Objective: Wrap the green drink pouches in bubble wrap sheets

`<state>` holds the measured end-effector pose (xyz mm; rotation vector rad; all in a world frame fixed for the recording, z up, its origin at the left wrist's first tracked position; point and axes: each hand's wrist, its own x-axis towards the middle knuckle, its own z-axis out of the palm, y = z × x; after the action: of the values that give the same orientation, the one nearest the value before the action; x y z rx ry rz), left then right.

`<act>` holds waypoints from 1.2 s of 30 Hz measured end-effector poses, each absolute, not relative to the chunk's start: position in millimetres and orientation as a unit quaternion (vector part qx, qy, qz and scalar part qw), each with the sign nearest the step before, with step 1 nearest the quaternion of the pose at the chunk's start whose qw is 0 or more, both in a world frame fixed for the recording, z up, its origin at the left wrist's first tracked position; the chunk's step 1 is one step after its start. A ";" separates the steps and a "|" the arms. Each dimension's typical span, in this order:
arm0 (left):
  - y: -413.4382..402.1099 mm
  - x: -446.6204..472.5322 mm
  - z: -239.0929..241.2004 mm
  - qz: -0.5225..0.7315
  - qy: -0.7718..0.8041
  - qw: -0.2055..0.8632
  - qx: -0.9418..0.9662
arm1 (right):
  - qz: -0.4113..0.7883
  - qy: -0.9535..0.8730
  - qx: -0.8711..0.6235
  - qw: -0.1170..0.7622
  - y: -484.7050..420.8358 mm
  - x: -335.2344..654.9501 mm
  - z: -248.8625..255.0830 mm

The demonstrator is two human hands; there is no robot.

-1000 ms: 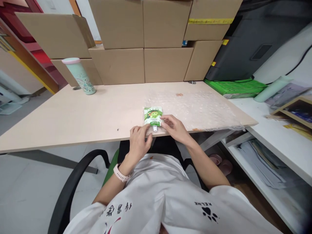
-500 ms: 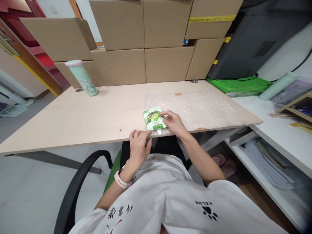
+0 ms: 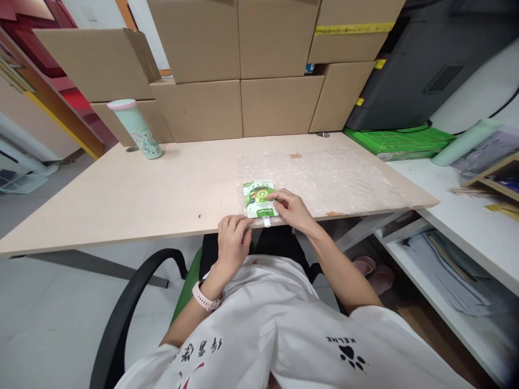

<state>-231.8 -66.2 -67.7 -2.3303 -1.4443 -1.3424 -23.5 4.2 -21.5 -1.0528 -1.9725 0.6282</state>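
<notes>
A green and white spout pouch (image 3: 255, 201) with kiwi pictures lies flat on bubble wrap at the table's near edge. Its white cap (image 3: 266, 221) points toward me. My right hand (image 3: 292, 208) rests at the pouch's right side, its index finger stretched over the printed front and the thumb close beside it. At the table edge, left of the cap, my left hand (image 3: 234, 237) lies with its fingers loosely bent over the edge and the thumb apart. Its fingertips come near the pouch's lower left corner; whether they touch it I cannot tell.
Bubble wrap (image 3: 324, 178) covers the right part of the table (image 3: 121, 200). A mint tumbler (image 3: 138, 129) stands at the back left, before stacked cardboard boxes (image 3: 198, 111). To the right are a green box (image 3: 399, 143) and a white shelf unit (image 3: 458, 200).
The pouch has shifted slightly right and turned straighter, my right hand moving along with it. My left hand has barely moved.
</notes>
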 end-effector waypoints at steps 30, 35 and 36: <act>-62.5 -261.1 -46.4 -0.549 -0.422 -0.410 -0.593 | 0.150 -0.762 -0.463 0.427 -35.0 -55.6 -34.4; -57.5 -214.7 -13.8 -0.534 -0.391 -0.381 -0.646 | 0.195 -0.659 -0.515 0.512 -39.7 -39.0 -28.4; -54.1 -202.0 -9.1 -0.512 -0.382 -0.347 -0.687 | 0.222 -0.636 -0.515 0.530 -40.5 -34.1 -30.7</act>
<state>-202.0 -54.1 -9.1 -2.8192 -1.5668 -2.1021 -34.1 -40.5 -30.7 -1.2307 -1.5180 0.5311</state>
